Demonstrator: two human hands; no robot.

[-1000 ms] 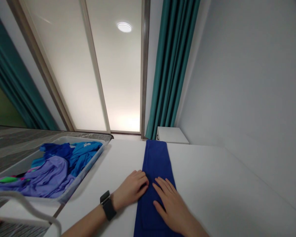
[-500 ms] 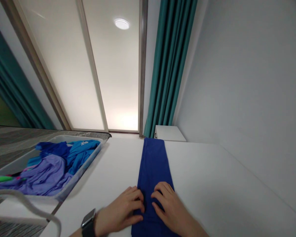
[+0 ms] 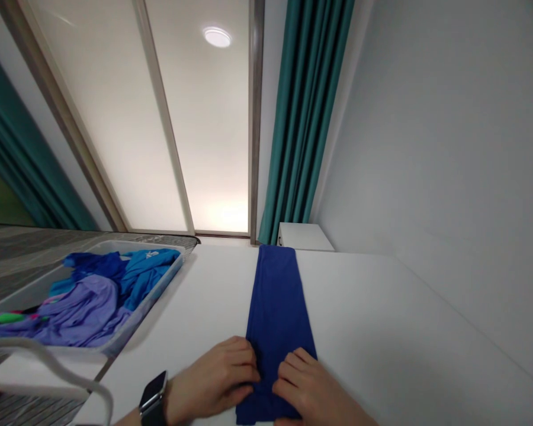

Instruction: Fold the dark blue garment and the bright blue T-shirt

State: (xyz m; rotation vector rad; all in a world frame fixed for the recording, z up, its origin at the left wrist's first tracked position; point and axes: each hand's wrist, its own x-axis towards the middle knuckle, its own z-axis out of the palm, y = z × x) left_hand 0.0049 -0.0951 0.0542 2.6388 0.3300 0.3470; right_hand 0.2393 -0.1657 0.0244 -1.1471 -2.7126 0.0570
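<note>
A dark blue garment lies as a long, flat folded strip on the white table, its far end at the table's back edge. My left hand rests at the strip's left edge with fingers bent together; what they grip, if anything, is hidden. A dark watch is on that wrist. On the strip's near right part lies my right hand, fingers curled down on the cloth, thumb partly out of view at the bottom. The strip's near end shows between the two hands.
A pale plastic tub at the left holds purple and blue clothes. A grey curved tube crosses the lower left. Behind the table stands a small white cabinet; a wall borders the right side.
My right hand has moved down along the strip, toward me, and its fingers have drawn closer together. My left hand has shifted slightly and its fingers are more closed. The strip's near end now shows.
</note>
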